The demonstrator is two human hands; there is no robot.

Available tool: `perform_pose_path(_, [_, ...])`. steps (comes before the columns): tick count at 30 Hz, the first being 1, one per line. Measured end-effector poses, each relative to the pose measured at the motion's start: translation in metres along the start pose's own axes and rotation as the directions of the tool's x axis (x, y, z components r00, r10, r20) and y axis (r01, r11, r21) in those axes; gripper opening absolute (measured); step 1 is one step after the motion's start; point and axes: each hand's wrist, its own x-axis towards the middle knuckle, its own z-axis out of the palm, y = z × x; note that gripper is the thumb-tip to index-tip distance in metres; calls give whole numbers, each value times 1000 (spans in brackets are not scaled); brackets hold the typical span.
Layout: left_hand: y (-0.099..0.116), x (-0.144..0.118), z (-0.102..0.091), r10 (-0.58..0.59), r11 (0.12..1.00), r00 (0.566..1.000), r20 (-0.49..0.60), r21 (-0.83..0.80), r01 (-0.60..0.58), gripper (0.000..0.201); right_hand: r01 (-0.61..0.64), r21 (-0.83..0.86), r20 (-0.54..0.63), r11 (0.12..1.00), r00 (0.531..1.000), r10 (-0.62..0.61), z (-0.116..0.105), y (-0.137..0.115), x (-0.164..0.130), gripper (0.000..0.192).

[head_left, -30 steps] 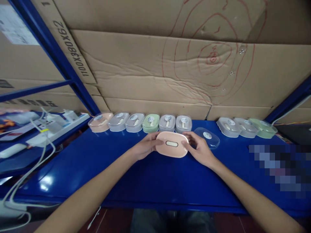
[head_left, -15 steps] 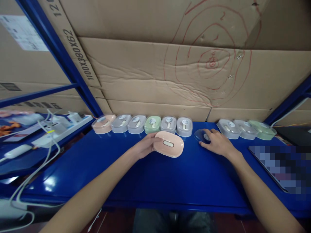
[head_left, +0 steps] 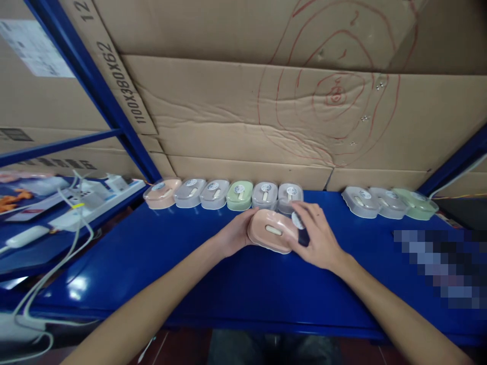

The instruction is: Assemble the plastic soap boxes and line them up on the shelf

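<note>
At frame centre, above the blue bench (head_left: 152, 263), the left hand (head_left: 234, 235) grips the left end of a pink box (head_left: 271, 231). The right hand (head_left: 317, 238) curls around a clear lid (head_left: 298, 221), tilted at the box's right end.

A blue shelf (head_left: 152, 263) carries a row of six closed boxes (head_left: 224, 194) at about eleven o'clock: one pink, two grey, one green, two grey. Three more boxes (head_left: 388, 202), two grey and one green, sit at two o'clock. Cardboard sheets (head_left: 243, 111) with red scribbled rings stand behind. White power strips (head_left: 87, 195) and cables (head_left: 49, 268) lie at nine o'clock.
</note>
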Motion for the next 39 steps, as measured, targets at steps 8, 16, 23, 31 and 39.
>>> perform_pose_path(8, [-8, -1, 16, -12, 999, 1000, 5, -31, 12, 58, 71, 109, 91, 992, 993, -81, 15, -11, -5, 82])
perform_pose_path(16, [-9, -5, 17, 49, 998, 996, 71, 24, -51, 62, 76, 117, 105, 990, 991, -89, 16, -12, -5, 82])
perform_pose_path(23, [-10, -6, 18, 103, 992, 992, 75, 58, -108, 54, 104, 91, 104, 990, 988, -113, 16, -14, -5, 82])
perform_pose_path(31, [-9, -5, 18, 28, 999, 998, 47, 31, -29, 53, 115, 42, 127, 993, 985, -119, 14, -16, -4, 79])
perform_pose_path(39, [-6, -8, 19, 11, 999, 999, 35, 37, -12, 50, 122, 12, 136, 992, 983, -122, 13, -17, -4, 78])
